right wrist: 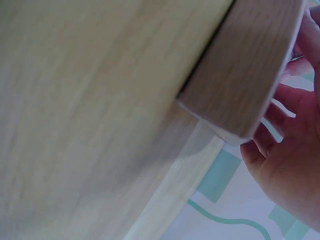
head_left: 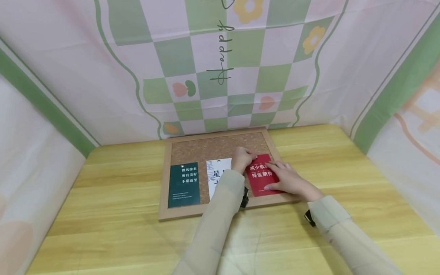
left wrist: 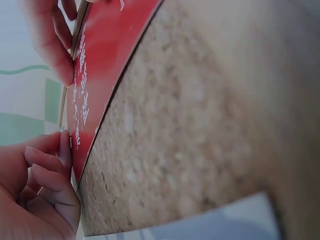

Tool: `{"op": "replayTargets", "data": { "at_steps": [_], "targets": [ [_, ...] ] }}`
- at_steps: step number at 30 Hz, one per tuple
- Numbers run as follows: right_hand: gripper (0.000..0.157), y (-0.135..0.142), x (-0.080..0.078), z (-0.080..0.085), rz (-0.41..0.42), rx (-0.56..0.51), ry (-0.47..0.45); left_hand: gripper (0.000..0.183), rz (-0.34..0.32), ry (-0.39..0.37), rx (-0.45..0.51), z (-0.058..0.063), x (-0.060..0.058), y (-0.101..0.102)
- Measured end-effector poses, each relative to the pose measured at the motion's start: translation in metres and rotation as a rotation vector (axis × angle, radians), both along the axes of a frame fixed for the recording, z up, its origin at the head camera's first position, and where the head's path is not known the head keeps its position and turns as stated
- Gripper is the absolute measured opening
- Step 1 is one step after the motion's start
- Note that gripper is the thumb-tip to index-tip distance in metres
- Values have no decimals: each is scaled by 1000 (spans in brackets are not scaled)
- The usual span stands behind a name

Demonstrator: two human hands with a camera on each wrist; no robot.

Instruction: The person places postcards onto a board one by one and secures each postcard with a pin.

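A red card (head_left: 262, 183) with white Chinese characters lies against the cork board (head_left: 220, 143), at its right side. My left hand (head_left: 242, 159) has its thumb and fingertips pinched together at the card's top edge, on what looks like a small pushpin mostly hidden by them; the left wrist view shows this left hand (left wrist: 42, 187) from close up. My right hand (head_left: 290, 179) rests spread on the card's right side, thumb near the lower part and fingers higher up. A dark green card (head_left: 183, 191) and a white card (head_left: 212, 177) are pinned to the left, the white one partly behind my left forearm.
The board's wooden frame (head_left: 164, 183) lies on a yellow wood-grain table (head_left: 113, 214). Its corner shows as a frame edge (right wrist: 235, 75) in the right wrist view. A checked green-and-white cloth (head_left: 209, 68) hangs behind, with cloth at both sides.
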State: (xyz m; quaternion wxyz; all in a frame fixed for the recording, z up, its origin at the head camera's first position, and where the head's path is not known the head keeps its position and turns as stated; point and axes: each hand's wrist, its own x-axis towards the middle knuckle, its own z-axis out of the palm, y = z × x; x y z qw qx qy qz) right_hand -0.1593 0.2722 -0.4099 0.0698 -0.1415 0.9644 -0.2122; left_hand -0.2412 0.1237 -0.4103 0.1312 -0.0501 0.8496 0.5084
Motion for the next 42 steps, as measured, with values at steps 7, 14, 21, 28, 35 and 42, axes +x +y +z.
{"op": "replayTargets", "data": {
  "at_steps": [7,14,21,28,35,42],
  "targets": [
    [85,0,0,1,-3,-2,-10,12,-2,-1,-18,1,-1,1],
    [84,-1,0,0,-5,-6,-14,12,9,-6,27,0,0,-1],
    [85,-1,0,0,-7,-4,-13,14,21,-8,79,0,0,-3],
    [86,3,1,-5,5,-32,7,15,42,-27,107,1,-1,-3],
    [87,1,1,-1,-2,-28,2,16,46,-24,112,0,-2,-3],
    [86,0,0,-1,-7,4,-13,16,60,-68,194,-3,-8,-1]
  ]
}}
